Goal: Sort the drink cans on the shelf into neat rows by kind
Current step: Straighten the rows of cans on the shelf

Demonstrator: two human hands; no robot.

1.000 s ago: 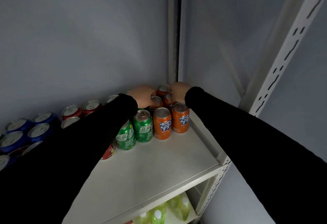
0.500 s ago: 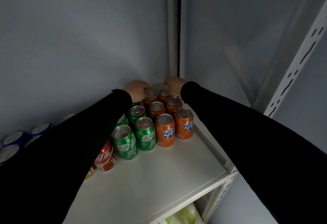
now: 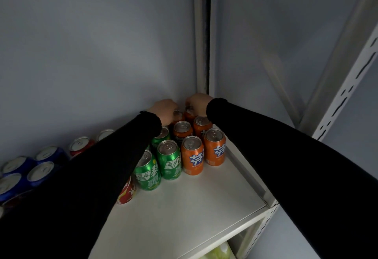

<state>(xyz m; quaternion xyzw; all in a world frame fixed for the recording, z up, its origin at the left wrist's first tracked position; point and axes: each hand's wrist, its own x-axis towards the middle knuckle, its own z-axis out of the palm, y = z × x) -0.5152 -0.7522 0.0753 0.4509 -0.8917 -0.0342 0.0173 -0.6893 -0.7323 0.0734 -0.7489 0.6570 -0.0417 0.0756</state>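
White shelf (image 3: 184, 207) — both hands on rearmost orange cans (image 3: 189, 115) at the corner.

Orange cans (image 3: 192, 155): two rows running front to back at the shelf's right edge, upright, tops sealed, touching one another; rearmost pair mostly hidden in the back corner. Green cans (image 3: 169, 159): next rows to the left, upright, flush against the orange; front one (image 3: 146, 170) sits slightly forward. Red cans (image 3: 126, 192): one at front, partly hidden; more (image 3: 79, 146) along the back wall. Blue cans (image 3: 42, 173): clustered far left, upright, on the white shelf (image 3: 184, 213)
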